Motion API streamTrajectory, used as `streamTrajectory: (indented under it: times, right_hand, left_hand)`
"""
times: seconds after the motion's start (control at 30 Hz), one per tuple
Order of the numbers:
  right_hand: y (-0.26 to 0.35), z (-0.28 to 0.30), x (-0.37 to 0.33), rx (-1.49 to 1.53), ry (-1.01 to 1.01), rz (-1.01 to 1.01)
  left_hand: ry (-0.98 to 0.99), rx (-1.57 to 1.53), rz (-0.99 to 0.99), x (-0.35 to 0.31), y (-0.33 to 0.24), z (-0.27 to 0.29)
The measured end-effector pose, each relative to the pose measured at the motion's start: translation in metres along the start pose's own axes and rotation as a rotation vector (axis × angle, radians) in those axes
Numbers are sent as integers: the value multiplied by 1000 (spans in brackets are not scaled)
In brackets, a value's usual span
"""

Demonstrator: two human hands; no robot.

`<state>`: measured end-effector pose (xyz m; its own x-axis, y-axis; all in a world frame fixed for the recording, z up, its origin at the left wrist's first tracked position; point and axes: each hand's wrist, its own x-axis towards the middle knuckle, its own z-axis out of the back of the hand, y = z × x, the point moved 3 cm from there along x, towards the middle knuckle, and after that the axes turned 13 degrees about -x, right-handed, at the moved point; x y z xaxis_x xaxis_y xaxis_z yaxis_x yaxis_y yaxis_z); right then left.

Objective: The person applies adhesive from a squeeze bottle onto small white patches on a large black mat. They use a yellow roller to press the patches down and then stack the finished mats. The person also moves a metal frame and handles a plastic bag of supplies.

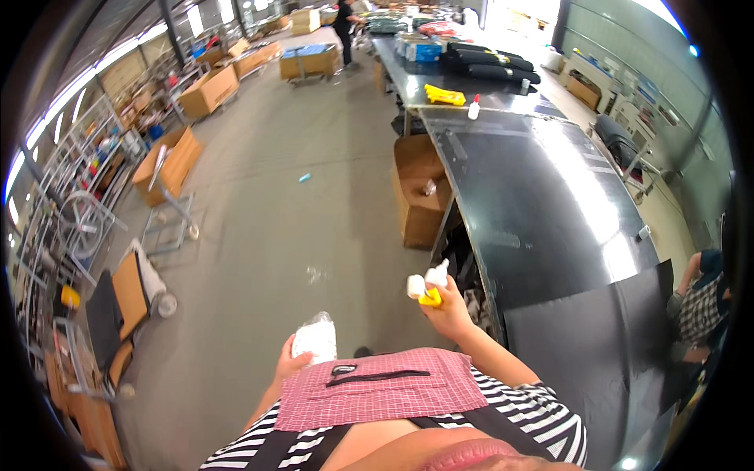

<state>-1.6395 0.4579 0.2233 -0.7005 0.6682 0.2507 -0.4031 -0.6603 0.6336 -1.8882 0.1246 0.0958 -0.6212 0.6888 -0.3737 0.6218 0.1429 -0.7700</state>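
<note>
My left hand point(287, 364) grips a clear plastic bag of white stuff point(315, 339), held low over the concrete floor. My right hand point(450, 311) is raised beside the edge of a long black table point(542, 204). It holds two small white bottles point(426, 282) together with a small yellow piece point(430, 298). A red checked apron with a black zip pocket point(382, 385) hangs in front of my striped shirt.
Open cardboard boxes point(420, 192) stand under the table's left edge. On the far table lie a yellow object point(444, 96), a white bottle point(473, 107) and black rolls point(491, 64). Carts and racks point(169, 196) line the left. Another person point(697, 302) sits at the right; one stands far off point(344, 27).
</note>
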Motion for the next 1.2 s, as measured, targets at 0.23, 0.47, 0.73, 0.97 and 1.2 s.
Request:
streamTrajectory:
  times: [0.23,0.47,0.73,0.97,1.2]
  right_hand:
    - [-51,42,98,-59,-252,-271]
    - [-126,43,188,-119,-377,-451]
    - [-231,42,429,-67,-155,-436]
    - [-319,24,594,-125,-141,-405]
    - [-377,23,662,-336,-374,-525]
  left_hand:
    - [489,135,115,270,-92,-192]
    - [699,103,161,430,-123,-356]
    - [537,127,150,575,-150,-386]
    - [573,110,166,730,-183,-434]
    - [1049,759,73,927,-131,-596]
